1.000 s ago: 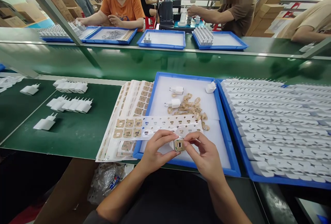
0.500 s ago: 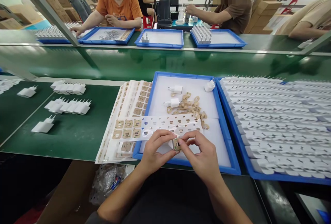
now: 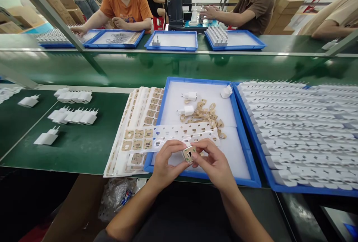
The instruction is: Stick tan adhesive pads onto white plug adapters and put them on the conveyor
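I've tipped the charger [image 3: 189, 154] up since a second ago, left hand [image 3: 165, 163] clamping it, right hand [image 3: 214, 165] fingertips pressing its tan sticker flat.

White plug adapters [image 3: 73, 116] lie in rows on the green bench [image 3: 84, 145]; co-workers sit beyond the conveyor [image 3: 179, 68].

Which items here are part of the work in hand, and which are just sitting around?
In hand:
left hand and right hand, both pinching one white charger
sticker sheet just behind them
blue tray under the hands

Lying about:
two chargers and peeled stickers farther back
charger rows on the green bench
full tray of chargers
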A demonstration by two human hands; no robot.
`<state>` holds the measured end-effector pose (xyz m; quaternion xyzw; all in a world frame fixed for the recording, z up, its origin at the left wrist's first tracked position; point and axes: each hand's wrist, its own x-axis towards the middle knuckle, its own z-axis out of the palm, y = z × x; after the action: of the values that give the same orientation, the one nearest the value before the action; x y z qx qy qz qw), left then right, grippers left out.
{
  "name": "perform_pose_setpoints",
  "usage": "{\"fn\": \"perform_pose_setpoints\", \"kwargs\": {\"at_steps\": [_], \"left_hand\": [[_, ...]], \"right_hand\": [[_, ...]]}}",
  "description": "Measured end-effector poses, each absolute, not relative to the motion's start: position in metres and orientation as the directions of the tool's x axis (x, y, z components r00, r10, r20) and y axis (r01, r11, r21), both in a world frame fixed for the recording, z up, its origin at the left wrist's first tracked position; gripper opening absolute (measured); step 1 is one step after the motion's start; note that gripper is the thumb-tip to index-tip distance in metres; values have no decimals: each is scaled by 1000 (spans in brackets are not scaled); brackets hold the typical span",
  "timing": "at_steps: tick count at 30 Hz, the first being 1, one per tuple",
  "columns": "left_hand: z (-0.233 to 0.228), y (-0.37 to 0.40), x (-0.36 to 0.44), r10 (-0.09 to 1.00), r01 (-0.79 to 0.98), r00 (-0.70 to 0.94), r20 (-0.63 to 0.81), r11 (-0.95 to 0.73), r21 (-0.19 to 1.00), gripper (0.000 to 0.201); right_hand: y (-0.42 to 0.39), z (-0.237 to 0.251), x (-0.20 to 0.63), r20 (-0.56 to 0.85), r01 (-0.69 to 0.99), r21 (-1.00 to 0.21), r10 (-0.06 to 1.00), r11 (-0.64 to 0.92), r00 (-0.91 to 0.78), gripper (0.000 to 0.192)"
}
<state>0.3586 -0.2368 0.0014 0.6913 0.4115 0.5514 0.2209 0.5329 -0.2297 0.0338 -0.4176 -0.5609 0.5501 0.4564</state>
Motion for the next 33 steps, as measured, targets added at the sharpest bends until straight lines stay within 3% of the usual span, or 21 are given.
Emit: {"fn": "perform_pose_setpoints", "kwargs": {"at_steps": [4, 18, 26, 33], "left_hand": [[-2, -237, 359, 795, 331, 50, 604, -584, 741, 32], [-1, -240, 362, 679, 473, 68, 731, -667, 575, 31], [-4, -240, 361, 667, 455, 58, 742, -680, 575, 31], [-2, -240, 361, 707, 422, 55, 705, -656, 625, 32]], "right_hand": [[-231, 23, 527, 27, -223, -975, 984, -13, -176, 18], [-236, 26, 502, -79, -328, -940, 994, -98, -70, 9], [-232, 32, 503, -161, -463, -865, 981, -194, -111, 7], [-231, 27, 507, -151, -418, -884, 975, -207, -164, 11]]}}
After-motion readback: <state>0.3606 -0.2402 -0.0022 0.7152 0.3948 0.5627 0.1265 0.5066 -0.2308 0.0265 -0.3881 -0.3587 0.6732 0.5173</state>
